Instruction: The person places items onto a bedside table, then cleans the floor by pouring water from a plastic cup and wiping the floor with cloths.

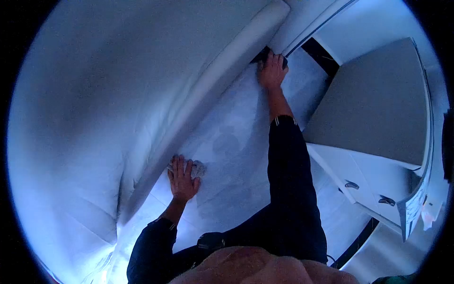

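Under bluish light, my left hand (pixel 183 180) lies on the pale floor (pixel 231 173) beside the long edge of a light upholstered piece (pixel 213 80). Its fingers are spread over a small greyish crumpled thing (pixel 198 168), perhaps a cloth. Farther forward, my right hand (pixel 273 71) reaches to the far end of the floor, with its fingers over a dark object or strip (pixel 284 62). What the right fingers hold, if anything, is too dark to make out.
On the right stands a white cabinet (pixel 340 163) with a grey top (pixel 373 99) and two dark handles. A dark strip (pixel 321 56) runs along the floor's far edge. Bright light shines at the lower left.
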The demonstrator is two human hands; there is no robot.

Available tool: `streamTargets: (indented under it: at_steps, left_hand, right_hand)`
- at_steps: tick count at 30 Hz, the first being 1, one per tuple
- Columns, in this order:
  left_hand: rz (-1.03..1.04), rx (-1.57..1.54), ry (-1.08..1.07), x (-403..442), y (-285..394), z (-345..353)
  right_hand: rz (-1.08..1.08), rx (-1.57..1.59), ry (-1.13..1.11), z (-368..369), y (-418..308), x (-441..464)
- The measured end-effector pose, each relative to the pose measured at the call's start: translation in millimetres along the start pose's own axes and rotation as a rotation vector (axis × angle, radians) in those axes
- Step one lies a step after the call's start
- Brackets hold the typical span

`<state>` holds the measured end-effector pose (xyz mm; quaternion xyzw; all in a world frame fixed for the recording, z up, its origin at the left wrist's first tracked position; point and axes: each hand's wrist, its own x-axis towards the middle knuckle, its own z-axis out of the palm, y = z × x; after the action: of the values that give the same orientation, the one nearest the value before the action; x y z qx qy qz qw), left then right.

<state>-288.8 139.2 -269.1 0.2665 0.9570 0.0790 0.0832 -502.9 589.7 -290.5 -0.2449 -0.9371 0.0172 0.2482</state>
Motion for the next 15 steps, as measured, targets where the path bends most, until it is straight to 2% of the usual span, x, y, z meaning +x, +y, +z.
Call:
streamTargets:
  at_steps: [4, 7, 10, 13, 15]
  left_hand:
    - [0.021, -0.064, 0.076, 0.5, -1.7, -2.7]
    - [0.012, -0.06, 0.054, 2.2, -0.4, -4.4]
    - [0.011, -0.015, 0.046, 2.1, -3.9, 0.3]
    - [0.028, -0.002, 0.08, 3.4, -3.6, 0.4]
    - [0.008, -0.002, 0.048, 8.1, -1.1, -1.8]
  right_hand:
    - [0.129, -0.105, -0.432, -9.4, -29.0, 35.9]
    - [0.07, -0.058, -0.383, -3.7, -31.8, 45.2]
    - [0.118, -0.056, -0.333, 1.2, -33.3, 48.8]
    - [0.172, -0.019, -0.541, -10.4, -31.1, 59.4]
    - [0.104, -0.084, -0.5, -9.8, -30.9, 52.7]
